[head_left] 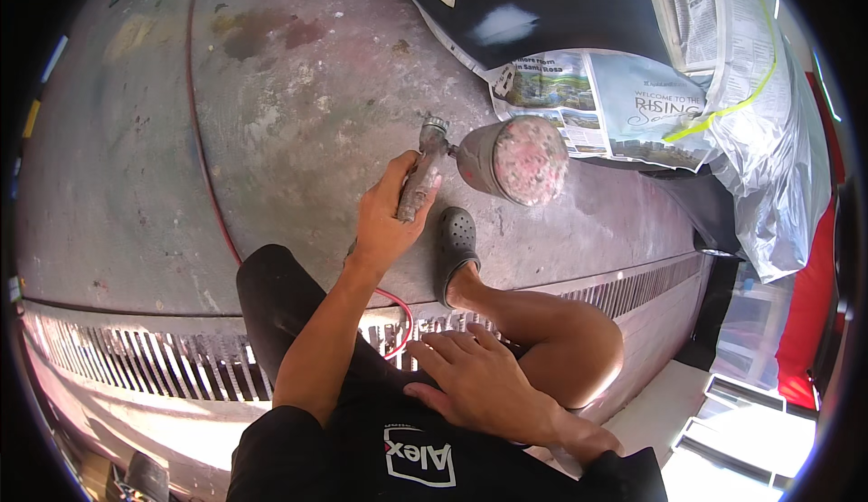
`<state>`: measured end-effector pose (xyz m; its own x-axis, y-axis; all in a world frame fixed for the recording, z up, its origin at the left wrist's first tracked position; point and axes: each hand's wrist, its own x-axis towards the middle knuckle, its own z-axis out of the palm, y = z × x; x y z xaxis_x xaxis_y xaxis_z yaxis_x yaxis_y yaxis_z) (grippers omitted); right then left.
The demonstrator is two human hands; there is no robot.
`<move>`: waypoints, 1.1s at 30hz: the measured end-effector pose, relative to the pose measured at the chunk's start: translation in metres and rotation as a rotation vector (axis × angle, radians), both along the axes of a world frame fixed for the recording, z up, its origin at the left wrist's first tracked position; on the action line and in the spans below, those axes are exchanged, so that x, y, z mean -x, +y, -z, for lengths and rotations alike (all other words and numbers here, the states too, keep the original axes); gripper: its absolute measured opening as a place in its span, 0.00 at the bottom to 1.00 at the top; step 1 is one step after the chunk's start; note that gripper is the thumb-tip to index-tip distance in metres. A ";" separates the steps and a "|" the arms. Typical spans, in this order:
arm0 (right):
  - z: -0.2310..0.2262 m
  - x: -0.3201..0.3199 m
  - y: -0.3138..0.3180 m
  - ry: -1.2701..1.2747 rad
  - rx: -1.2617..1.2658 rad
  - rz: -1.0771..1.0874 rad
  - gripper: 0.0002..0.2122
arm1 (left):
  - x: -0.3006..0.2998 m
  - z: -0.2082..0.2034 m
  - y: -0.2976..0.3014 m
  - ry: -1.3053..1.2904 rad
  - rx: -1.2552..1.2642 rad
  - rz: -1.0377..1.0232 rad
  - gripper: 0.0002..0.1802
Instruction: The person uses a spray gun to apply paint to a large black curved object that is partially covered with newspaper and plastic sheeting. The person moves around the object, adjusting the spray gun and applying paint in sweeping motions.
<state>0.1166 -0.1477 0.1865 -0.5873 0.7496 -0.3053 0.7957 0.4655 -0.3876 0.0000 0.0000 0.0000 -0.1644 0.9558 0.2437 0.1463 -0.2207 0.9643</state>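
Note:
My left hand (391, 208) is wrapped round the handle of a spray gun (418, 190), its metal coated with dried paint. The gun is held sideways over the floor, and its round cup (524, 160), smeared with pink and grey paint, points right. My right hand (488, 384) holds nothing; back up and fingers apart, it hovers or rests near my lap. I cannot tell whether it touches my leg. A black curved panel (551, 5) with a whitish patch lies beyond the gun, at the far right.
Newspaper sheets (624, 113) and clear plastic sheeting (768, 195) with yellow-green tape (741, 109) cover things at right. A red hose (201, 150) crosses the stained concrete floor (117, 204) and passes behind my leg. A floor grate (136, 357) runs below. My grey clog (458, 244) stands under the gun.

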 end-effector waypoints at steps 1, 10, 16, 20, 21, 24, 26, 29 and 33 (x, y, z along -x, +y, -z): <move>-0.009 0.003 0.013 0.088 0.014 -0.031 0.19 | 0.001 -0.004 -0.002 0.002 0.007 0.033 0.24; -0.025 -0.001 0.062 0.564 0.078 0.092 0.09 | -0.021 -0.017 0.029 0.000 0.070 0.183 0.28; -0.002 -0.049 0.101 0.711 0.091 0.142 0.08 | -0.033 0.002 0.045 -0.045 0.099 0.101 0.25; 0.014 -0.078 0.119 0.712 0.073 0.181 0.08 | -0.036 0.012 0.045 0.014 0.008 0.110 0.24; 0.015 -0.084 0.123 0.707 0.065 0.188 0.07 | -0.037 0.009 0.045 0.015 0.022 0.122 0.24; 0.021 -0.096 0.133 0.711 0.063 0.205 0.07 | -0.038 0.009 0.051 0.001 0.073 0.138 0.22; 0.023 -0.100 0.138 0.711 0.067 0.205 0.07 | -0.038 0.010 0.056 0.004 0.085 0.142 0.20; 0.023 -0.103 0.143 0.712 0.062 0.213 0.06 | -0.038 0.011 0.063 0.035 0.066 0.140 0.20; 0.021 -0.109 0.147 0.708 0.050 0.224 0.06 | -0.032 0.019 0.063 0.105 0.053 0.058 0.20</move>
<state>0.2251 -0.0009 0.1655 -0.4908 0.8697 0.0523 0.4213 0.2894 -0.8595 0.0323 0.0634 -0.0186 -0.0844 0.9750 0.2056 0.2351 -0.1810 0.9550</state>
